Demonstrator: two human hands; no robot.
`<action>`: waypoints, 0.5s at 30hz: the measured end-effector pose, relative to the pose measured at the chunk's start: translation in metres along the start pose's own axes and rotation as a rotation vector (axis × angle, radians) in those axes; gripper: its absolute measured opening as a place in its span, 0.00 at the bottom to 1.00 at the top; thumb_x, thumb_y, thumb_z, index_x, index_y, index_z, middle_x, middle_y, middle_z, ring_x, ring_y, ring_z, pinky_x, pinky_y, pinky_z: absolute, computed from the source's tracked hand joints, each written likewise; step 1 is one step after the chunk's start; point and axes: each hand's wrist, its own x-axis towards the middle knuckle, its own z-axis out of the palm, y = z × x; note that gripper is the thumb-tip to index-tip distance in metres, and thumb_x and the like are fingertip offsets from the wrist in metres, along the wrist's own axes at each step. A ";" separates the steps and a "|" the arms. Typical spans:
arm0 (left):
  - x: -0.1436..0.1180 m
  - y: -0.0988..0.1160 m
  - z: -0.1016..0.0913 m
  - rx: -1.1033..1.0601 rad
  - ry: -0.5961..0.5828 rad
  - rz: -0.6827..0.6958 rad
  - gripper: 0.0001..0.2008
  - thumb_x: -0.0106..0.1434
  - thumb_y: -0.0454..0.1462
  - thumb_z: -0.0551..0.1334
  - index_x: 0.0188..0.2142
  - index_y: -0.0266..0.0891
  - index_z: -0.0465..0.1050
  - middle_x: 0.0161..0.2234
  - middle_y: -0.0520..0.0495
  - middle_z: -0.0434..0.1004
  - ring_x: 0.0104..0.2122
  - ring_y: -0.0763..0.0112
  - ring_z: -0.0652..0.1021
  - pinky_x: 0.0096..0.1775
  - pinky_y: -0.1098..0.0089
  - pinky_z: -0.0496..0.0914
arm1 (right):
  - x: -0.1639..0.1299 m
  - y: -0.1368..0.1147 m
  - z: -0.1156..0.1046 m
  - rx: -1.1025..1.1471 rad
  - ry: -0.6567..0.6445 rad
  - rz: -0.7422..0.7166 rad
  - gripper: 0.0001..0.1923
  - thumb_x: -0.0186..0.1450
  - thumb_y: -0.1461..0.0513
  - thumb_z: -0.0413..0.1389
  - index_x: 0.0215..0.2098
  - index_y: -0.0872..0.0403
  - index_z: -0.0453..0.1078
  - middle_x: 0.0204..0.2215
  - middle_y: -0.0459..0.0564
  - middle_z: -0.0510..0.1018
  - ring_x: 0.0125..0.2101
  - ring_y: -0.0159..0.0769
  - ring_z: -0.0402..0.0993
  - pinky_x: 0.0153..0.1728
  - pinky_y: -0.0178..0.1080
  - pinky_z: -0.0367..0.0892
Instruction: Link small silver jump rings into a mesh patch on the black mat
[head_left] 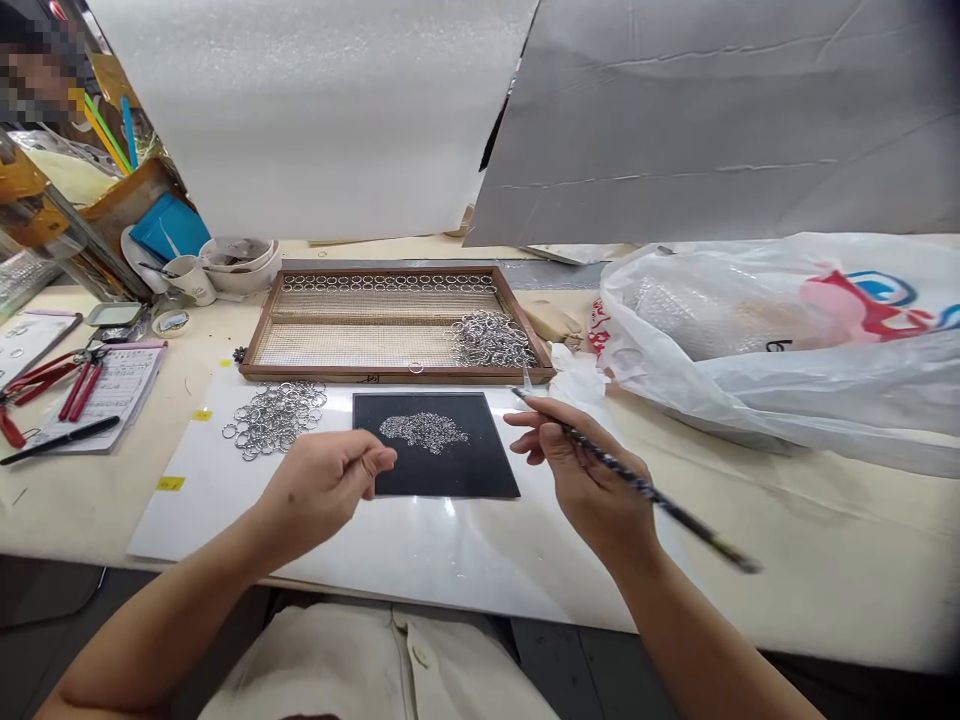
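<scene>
Right hand (592, 470) grasps a tool (637, 485), tip at 12 o'clock over a black pad (450, 470) strewn with tiny rings (424, 431); left hand (330, 480) pinches closed, contents unclear; picking up a ring, apparently, calls for a steady tip

Slim dark stick (637, 485), tilted (right hand (581, 470) gripping)

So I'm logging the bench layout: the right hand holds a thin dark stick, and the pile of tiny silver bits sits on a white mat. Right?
Not quite. The right hand does hold the thin dark stick, but the tiny silver bits sit on a black mat, as the head view shows.
</scene>
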 end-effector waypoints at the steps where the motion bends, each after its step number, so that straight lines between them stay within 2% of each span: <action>1: 0.004 0.002 -0.001 0.025 0.054 0.048 0.15 0.66 0.40 0.52 0.29 0.37 0.74 0.20 0.51 0.73 0.18 0.77 0.70 0.25 0.74 0.64 | 0.000 0.000 0.000 0.055 0.003 0.036 0.13 0.67 0.58 0.50 0.48 0.48 0.69 0.37 0.50 0.80 0.27 0.34 0.76 0.28 0.40 0.70; 4: 0.016 0.000 0.002 0.105 0.206 0.153 0.13 0.67 0.37 0.52 0.37 0.36 0.75 0.24 0.49 0.75 0.21 0.76 0.72 0.29 0.72 0.67 | 0.000 0.003 0.003 0.129 0.006 0.082 0.12 0.65 0.56 0.52 0.45 0.50 0.71 0.35 0.50 0.79 0.27 0.34 0.75 0.27 0.40 0.69; 8: 0.037 -0.026 0.016 0.079 0.372 0.226 0.17 0.65 0.29 0.49 0.48 0.34 0.70 0.36 0.45 0.77 0.28 0.75 0.77 0.34 0.72 0.72 | -0.002 0.016 0.011 0.117 0.089 0.052 0.10 0.65 0.58 0.53 0.42 0.52 0.71 0.35 0.51 0.77 0.28 0.34 0.74 0.29 0.41 0.69; 12: 0.051 -0.050 0.024 0.069 0.457 0.427 0.22 0.61 0.24 0.46 0.50 0.36 0.68 0.43 0.44 0.76 0.40 0.72 0.78 0.42 0.68 0.75 | -0.004 0.031 0.016 0.033 0.153 -0.042 0.07 0.65 0.60 0.53 0.38 0.52 0.71 0.34 0.50 0.76 0.27 0.33 0.73 0.28 0.39 0.69; 15: 0.047 -0.046 0.018 0.170 0.509 0.427 0.26 0.57 0.20 0.45 0.47 0.39 0.71 0.49 0.45 0.74 0.51 0.69 0.73 0.54 0.60 0.70 | -0.005 0.035 0.017 0.002 0.152 -0.067 0.07 0.65 0.61 0.53 0.38 0.52 0.71 0.33 0.49 0.76 0.26 0.33 0.73 0.27 0.39 0.68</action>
